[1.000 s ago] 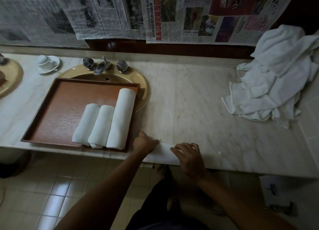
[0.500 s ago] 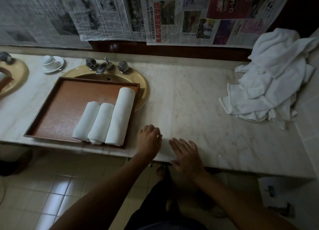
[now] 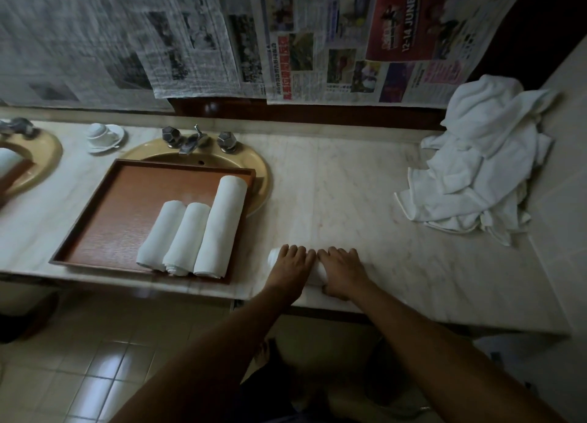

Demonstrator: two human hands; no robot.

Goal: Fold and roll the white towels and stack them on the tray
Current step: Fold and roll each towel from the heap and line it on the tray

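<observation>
While both my hands, left [image 3: 290, 265] and right [image 3: 341, 271], press flat-fingered with no closed grip on the towel roll [image 3: 314, 271] at the counter's [image 3: 365, 200] near edge, I judge rolling nearly finished, next lifting it to the tray [image 3: 111, 219] beside three rolls [image 3: 195, 235].

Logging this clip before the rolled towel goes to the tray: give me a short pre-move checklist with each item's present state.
1. Both hands on the roll: left hand and right hand lie over the towel roll on the counter. Ok.
2. Roll finished and tight: mostly hidden under the hands. Cannot tell.
3. Space on the tray: bare wood left of the three rolled towels. Ok.
4. Path to the tray: nothing between roll and tray. Ok.
5. More towels waiting: pile sits at the far right. Ok.
</observation>
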